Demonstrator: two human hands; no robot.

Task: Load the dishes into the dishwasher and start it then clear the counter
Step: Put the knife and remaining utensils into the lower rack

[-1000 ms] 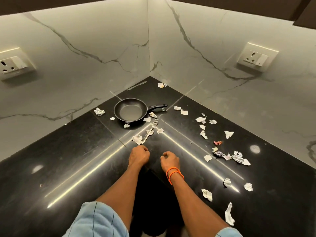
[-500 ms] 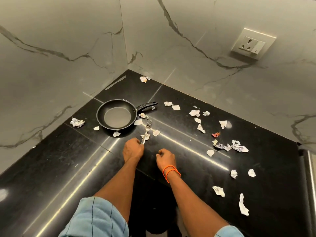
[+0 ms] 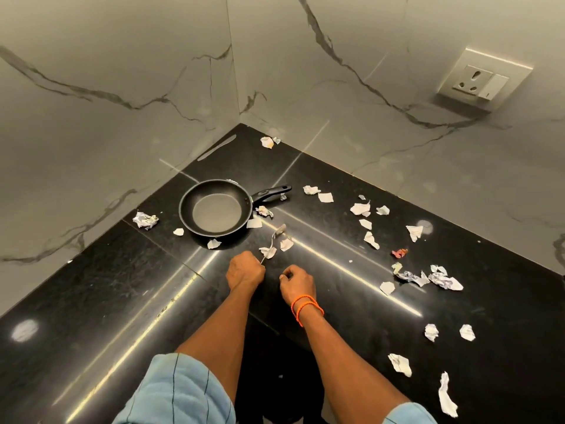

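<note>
Now the left hand (image 3: 246, 270) is curled round the handle of one fork (image 3: 273, 242), whose blurred head points far-right toward one black frying pan (image 3: 215, 211) on the dark counter (image 3: 91, 289). Just right of it, the right hand (image 3: 297, 283) rests fisted, holding nothing visible. Roughly two dozen paper scraps (image 3: 444, 281) lie scattered, mostly to the right.

Black pan (image 3: 215, 209) on a glossy black desk (image 3: 91, 286), white paper scraps (image 3: 360, 208), grey-veined white marble walls (image 3: 107, 87), orange wristbands (image 3: 305, 307).
</note>
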